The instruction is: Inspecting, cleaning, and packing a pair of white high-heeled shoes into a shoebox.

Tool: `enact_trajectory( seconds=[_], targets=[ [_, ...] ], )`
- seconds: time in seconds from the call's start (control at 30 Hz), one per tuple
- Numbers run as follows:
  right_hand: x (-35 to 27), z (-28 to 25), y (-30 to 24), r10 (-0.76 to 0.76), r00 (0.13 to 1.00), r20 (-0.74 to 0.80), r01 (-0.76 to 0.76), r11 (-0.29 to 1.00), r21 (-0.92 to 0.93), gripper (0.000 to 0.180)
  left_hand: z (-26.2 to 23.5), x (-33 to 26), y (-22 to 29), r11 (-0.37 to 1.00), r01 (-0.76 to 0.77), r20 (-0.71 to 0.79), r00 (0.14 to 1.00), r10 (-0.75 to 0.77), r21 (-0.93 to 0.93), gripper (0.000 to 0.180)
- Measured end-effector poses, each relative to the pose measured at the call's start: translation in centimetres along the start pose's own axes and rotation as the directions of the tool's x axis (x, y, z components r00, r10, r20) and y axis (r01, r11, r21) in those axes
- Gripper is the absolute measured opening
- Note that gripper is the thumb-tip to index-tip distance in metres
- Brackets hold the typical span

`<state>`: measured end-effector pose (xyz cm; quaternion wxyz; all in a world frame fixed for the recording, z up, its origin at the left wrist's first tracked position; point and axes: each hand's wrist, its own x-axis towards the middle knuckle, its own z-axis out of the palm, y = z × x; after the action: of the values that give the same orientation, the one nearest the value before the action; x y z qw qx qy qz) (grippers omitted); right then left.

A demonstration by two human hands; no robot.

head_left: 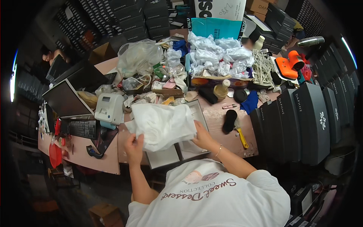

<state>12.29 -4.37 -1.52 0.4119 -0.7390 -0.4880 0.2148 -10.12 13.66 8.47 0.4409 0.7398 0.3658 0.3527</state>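
A loosely folded bundle of thin white wrapping paper (162,126) is held up between my two hands. My left hand (134,149) grips its lower left edge, thumb and fingers bent. At the right edge, my right hand (203,137) pinches it, part of the fingers hidden by the sheet. What lies inside the bundle, if anything, cannot be made out. Directly below is an open box (165,158) with dark edges and a white inside, partly covered by the bundle and my hands.
To the left stand a label printer (109,109), a keyboard (82,128) and a monitor (68,99). A black brush (229,121) and a yellow-handled tool (242,138) lie right. Stacked dark shoeboxes (310,121) line the right side. White crumpled bags (219,55) fill a box behind.
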Motion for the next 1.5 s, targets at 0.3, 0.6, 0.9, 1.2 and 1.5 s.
enact_trajectory(
  seconds=[0.3, 0.6, 0.9, 1.2, 1.5],
  targets=[
    [3.6, -5.6, -5.3, 0.039, 0.97, 0.238, -0.099, 0.964, 0.246, 0.034, 7.9, -0.2, 0.4, 0.932, 0.105, 0.166, 0.985, -0.049, -0.348, 0.02],
    [21.4, -19.1, 8.4, -0.258, 0.964, -0.058, 0.069, 0.459, -0.886, 0.008, 5.8, 2.1, -1.7, 0.722, 0.346, 0.107, 0.928, -0.356, -0.598, 0.014],
    [28.5, -18.4, 26.6, 0.418, 0.772, 0.479, 0.17, 0.59, -0.789, 0.033, 5.0, -0.6, -3.9, 0.946, 0.308, 0.046, 0.951, -0.304, -0.103, 0.012],
    [16.5, -15.4, 2.6, -0.264, 0.88, 0.395, 0.408, 0.846, -0.344, 0.063, 1.6, -2.9, -7.0, 0.952, 0.304, 0.013, 0.953, -0.304, -0.041, 0.008],
    [2.3, 1.0, -4.1, -0.044, 0.914, 0.404, -0.065, 0.966, 0.251, 0.021, 5.9, -10.8, 2.4, 0.942, 0.032, 0.02, 0.999, -0.041, 0.334, 0.088]
  ],
)
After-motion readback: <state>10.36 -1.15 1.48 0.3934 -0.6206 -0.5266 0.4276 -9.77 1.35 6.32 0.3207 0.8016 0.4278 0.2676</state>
